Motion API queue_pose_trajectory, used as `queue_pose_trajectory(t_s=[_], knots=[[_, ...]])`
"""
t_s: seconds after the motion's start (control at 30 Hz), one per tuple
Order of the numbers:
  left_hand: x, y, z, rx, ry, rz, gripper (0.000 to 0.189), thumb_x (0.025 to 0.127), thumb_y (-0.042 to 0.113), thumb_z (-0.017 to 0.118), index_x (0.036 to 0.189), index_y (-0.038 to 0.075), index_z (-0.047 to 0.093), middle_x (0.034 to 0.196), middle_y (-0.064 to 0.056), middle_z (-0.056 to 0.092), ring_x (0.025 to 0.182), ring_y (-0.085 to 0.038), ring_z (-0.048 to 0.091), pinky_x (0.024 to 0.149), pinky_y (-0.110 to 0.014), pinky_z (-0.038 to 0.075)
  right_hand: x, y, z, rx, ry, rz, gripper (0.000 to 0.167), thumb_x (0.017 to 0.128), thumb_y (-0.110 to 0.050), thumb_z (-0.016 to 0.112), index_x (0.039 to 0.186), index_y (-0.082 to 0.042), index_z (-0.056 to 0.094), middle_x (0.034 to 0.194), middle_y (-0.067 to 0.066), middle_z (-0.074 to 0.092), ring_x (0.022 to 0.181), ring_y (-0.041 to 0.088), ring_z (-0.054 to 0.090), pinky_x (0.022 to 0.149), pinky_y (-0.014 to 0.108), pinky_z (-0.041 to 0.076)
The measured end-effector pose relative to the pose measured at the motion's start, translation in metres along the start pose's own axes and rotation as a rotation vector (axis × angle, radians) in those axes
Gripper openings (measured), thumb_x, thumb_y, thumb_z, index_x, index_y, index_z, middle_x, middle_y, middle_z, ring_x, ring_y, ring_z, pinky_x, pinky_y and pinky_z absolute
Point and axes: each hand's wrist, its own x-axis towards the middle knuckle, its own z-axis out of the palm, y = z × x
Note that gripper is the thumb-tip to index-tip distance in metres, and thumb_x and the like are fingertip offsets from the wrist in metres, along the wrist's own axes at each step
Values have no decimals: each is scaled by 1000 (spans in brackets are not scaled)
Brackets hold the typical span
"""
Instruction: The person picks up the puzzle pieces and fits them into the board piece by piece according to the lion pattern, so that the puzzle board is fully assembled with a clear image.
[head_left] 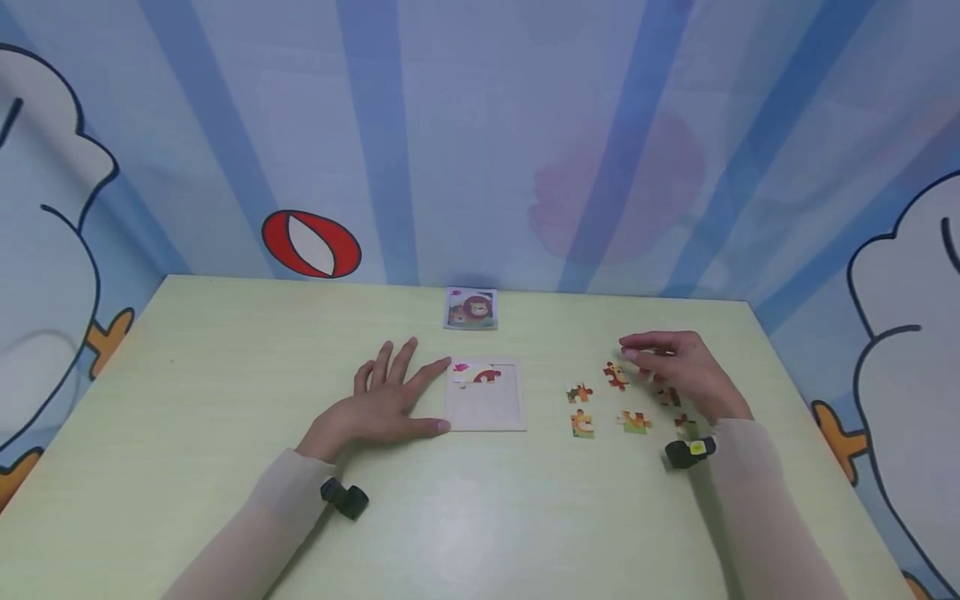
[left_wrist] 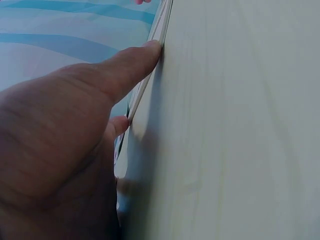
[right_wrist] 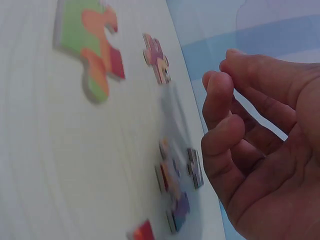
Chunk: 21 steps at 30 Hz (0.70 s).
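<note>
A square white puzzle frame (head_left: 486, 410) lies on the table, with joined pieces (head_left: 474, 373) along the top of its inside. Thumb and index fingertip of my left hand (head_left: 378, 412) touch its left edge, fingers spread. The left wrist view shows the thumb (left_wrist: 135, 62) against that edge. My right hand (head_left: 678, 367) hovers over loose puzzle pieces at the right, fingers loosely bent, nothing visible between them. Nearest its fingertips is a red and orange piece (head_left: 617, 375). The right wrist view shows a green and orange piece (right_wrist: 90, 45) close up. My right hand partly covers a dark piece (head_left: 670, 397).
A picture card with a lion (head_left: 471, 309) lies behind the frame, near the table's back edge. Other loose pieces lie right of the frame, among them a green-edged piece (head_left: 582, 423) and another (head_left: 635, 422). A printed cloth (head_left: 480, 150) hangs behind the table.
</note>
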Motion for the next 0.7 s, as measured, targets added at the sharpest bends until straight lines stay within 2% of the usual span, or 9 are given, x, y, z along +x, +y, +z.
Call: queue_pose_trajectory(t_s=[0.27,0.53,0.7], knots=[[3,-2,2,27,-18,-30,95,96,67,67,172,42,16,183,-11,-15,166,-46,-21,129,-72,-5,-5,11,-15,-34,47,9,48,103,-43,73,142,-16,70,120,8,72,83,21,66,71,34,56],[2,-1,1,24,-20,-28,95,96,67,67,172,42,16,183,-11,-15,167,-46,-22,129,-72,-5,-8,24,-26,-22,76,19,47,104,-42,72,143,-15,69,122,-5,73,85,14,64,76,29,54],[1,1,-1,0,-19,-8,95,95,69,66,172,39,18,183,-15,-12,166,-49,-20,128,-74,-5,-9,30,-30,-14,88,7,51,105,-41,71,146,-11,66,109,-7,74,81,13,61,73,29,52]])
